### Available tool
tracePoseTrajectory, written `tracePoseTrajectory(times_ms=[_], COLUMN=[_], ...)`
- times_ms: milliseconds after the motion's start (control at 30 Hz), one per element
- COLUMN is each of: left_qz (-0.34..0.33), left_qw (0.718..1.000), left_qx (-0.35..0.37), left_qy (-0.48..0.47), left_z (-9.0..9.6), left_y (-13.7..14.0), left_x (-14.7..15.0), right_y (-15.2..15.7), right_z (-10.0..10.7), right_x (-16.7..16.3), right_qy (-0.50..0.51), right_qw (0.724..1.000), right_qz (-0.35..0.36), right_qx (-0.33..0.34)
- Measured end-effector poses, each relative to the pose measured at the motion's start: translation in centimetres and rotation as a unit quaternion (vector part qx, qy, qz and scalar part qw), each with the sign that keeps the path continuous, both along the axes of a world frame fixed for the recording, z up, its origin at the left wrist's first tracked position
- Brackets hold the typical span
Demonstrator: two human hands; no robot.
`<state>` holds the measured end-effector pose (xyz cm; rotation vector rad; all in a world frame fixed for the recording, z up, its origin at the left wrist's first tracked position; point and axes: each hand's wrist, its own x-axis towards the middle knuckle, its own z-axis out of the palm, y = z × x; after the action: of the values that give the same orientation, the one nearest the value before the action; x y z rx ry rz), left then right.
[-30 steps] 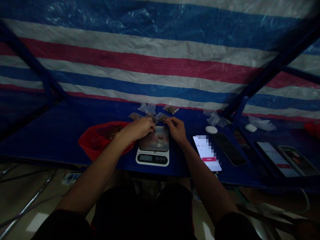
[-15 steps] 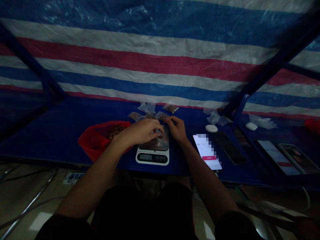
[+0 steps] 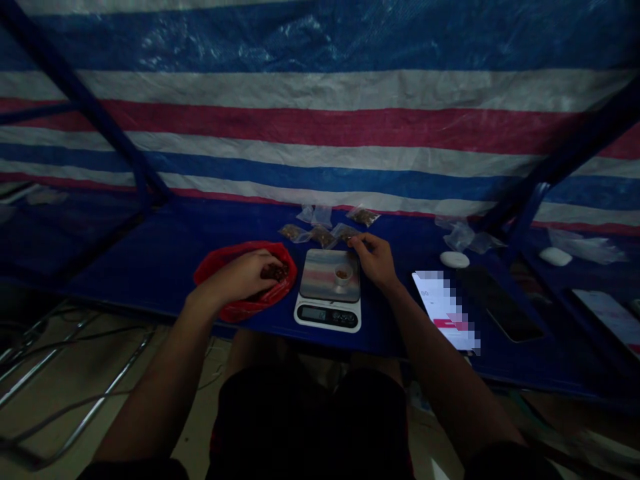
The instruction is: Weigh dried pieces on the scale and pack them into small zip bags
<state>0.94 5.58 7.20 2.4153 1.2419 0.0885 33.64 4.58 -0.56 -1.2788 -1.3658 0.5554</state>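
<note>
My left hand (image 3: 250, 273) reaches into a red plastic bag (image 3: 213, 259) of small dark brown pieces (image 3: 278, 271). Its thumb and fingers are apart, with pieces showing between them. Right of the bag, a white digital kitchen scale (image 3: 327, 319) bears a small clear cup (image 3: 343, 279) with a few brown bits at its bottom. Beyond the scale's far right corner, my right hand (image 3: 375, 259) is closed in a pinch. Its fingertips meet the edge of a small filled clear bag (image 3: 343, 231); what they hold, if anything, cannot be made out.
Other small filled bags (image 3: 323, 236) and crumpled clear bags (image 3: 316, 215) lie behind the scale. To the right are a lit phone (image 3: 440, 307), a dark phone (image 3: 500, 303) and a white rounded case (image 3: 454, 259). A striped tarp (image 3: 320, 127) hangs behind the blue table (image 3: 165, 267).
My left hand has left the cup on the scale and moved left into the red bag. My right hand stays by the small bags. The view has shifted slightly left.
</note>
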Motion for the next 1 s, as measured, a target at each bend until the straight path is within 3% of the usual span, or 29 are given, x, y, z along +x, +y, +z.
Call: tracePoseTrajectory(times_ms=[100,200,733,867,1000], left_qz=[-0.029,-0.015,0.004,0.026,0.025], left_qw=[0.999,1.0,0.999,0.998,0.994], left_qx=[0.026,0.008,0.031,0.041,0.063], left_qy=[-0.008,-0.02,-0.02,-0.03,-0.081], left_z=[-0.5,-0.6,-0.5,0.0,1.7], left_y=[-0.4,-0.1,0.8,0.9,0.2], left_x=[1.3,1.7,0.2,-0.7,-0.2], right_y=[-0.1,-0.3,-0.3,-0.3,-0.4], right_z=[-0.1,-0.1,-0.3,-0.3,-0.3], right_x=[0.1,0.4,-0.1,0.0,0.0], right_qy=[-0.001,-0.005,-0.009,-0.014,-0.019], right_qw=[1.0,1.0,1.0,1.0,1.0], right_qz=[-0.004,-0.011,0.012,0.007,0.002], right_qx=[-0.004,-0.007,-0.008,-0.007,-0.009])
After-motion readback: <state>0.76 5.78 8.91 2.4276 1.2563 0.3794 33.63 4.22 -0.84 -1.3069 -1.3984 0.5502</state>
